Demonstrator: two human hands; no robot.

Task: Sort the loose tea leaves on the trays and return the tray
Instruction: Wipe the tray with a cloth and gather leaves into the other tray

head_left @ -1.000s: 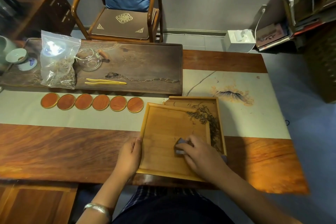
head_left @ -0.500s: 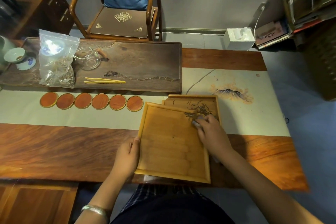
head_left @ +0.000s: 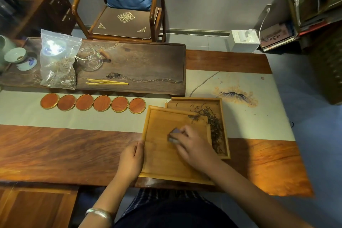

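Observation:
A light bamboo tray (head_left: 162, 153) lies tilted over the left part of a second bamboo tray (head_left: 224, 127) at the table's near edge. Dark loose tea leaves (head_left: 212, 122) lie in the second tray along its right side, and a few sit at the upper tray's far right corner. My left hand (head_left: 131, 159) grips the upper tray's left rim. My right hand (head_left: 192, 146) presses a small grey-blue cloth (head_left: 174, 135) onto the upper tray's floor near its middle.
A row of several round red coasters (head_left: 92, 102) lies left of the trays. Behind them a dark tea board (head_left: 148, 65) carries a plastic bag of tea (head_left: 57, 61), a glass pitcher (head_left: 91, 60), yellow tongs (head_left: 106, 82) and cups. A chair (head_left: 122, 5) stands beyond the table.
My right hand has come back from the far right corner of the upper tray to its middle, with the cloth under the fingers. My left hand has stayed on the left rim.

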